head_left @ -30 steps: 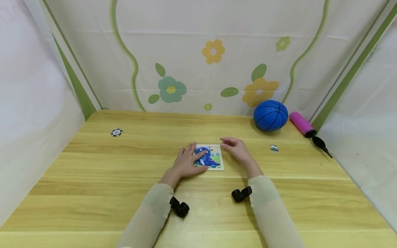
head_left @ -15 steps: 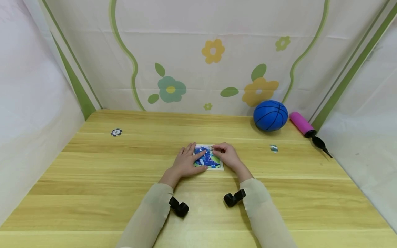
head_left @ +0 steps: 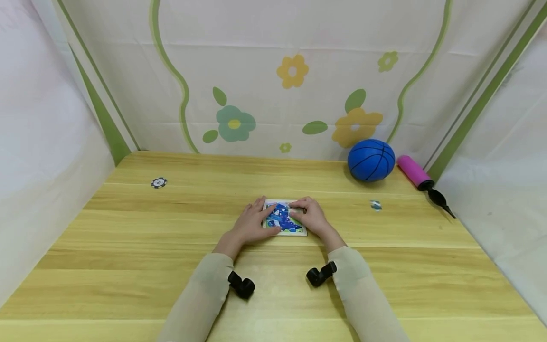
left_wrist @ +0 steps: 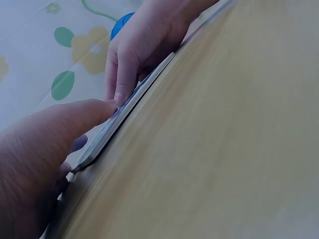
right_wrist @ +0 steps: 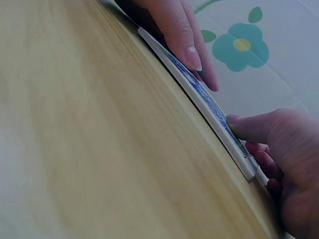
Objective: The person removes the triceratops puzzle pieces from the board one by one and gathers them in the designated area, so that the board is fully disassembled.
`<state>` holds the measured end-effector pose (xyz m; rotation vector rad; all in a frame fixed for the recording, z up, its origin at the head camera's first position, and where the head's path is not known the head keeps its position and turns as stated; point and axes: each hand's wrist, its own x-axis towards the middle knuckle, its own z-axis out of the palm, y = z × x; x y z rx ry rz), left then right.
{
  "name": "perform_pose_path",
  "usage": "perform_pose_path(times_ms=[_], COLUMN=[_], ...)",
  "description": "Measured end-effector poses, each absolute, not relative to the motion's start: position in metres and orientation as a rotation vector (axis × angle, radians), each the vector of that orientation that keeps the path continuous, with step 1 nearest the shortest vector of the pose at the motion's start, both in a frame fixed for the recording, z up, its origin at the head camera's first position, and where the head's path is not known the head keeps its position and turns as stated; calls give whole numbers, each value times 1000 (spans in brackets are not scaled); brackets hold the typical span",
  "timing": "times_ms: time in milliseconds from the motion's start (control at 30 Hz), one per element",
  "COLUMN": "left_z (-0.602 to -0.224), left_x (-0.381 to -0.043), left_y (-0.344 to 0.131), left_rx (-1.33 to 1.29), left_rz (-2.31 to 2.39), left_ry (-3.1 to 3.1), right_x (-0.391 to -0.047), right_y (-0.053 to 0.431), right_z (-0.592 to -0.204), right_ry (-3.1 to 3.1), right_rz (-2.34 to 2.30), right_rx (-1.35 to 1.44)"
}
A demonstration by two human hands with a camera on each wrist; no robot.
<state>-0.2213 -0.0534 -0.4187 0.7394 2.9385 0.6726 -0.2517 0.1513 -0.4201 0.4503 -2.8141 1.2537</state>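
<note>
A small square jigsaw puzzle point(head_left: 284, 219) with a blue dinosaur picture and a pale frame lies flat on the wooden table. My left hand point(head_left: 252, 223) rests on its left side, thumb and forefinger spread over the picture, the other fingers along the edge. From the right, my right hand point(head_left: 314, 218) holds the puzzle with bent fingers and thumb. In the right wrist view the right thumb point(right_wrist: 251, 127) lies on the picture and curled fingers sit by the frame's edge. The left thumb point(left_wrist: 84, 117) touches the top in the left wrist view. Part of the picture is covered.
A loose puzzle piece point(head_left: 376, 205) lies to the right. A poker chip point(head_left: 159, 183) is at the far left of the table point(head_left: 128, 266). At the back right stand a blue ball point(head_left: 372, 160) and a pink hand pump point(head_left: 415, 172). A flowered cloth point(head_left: 256, 61) hangs behind.
My right hand has come left from beside the puzzle onto its right side. My left hand has slid slightly left, uncovering a bit more of the picture.
</note>
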Motion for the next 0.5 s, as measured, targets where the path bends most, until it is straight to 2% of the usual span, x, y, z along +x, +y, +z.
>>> perform_pose_path(times_ms=[500], left_z=[-420], left_x=[-221], left_y=[-60], left_rx=[786], left_rz=[631], left_ry=[2970], right_x=[-251], right_y=[147], right_z=[-419], right_ry=[-2879], right_rz=[1151], right_rx=[390])
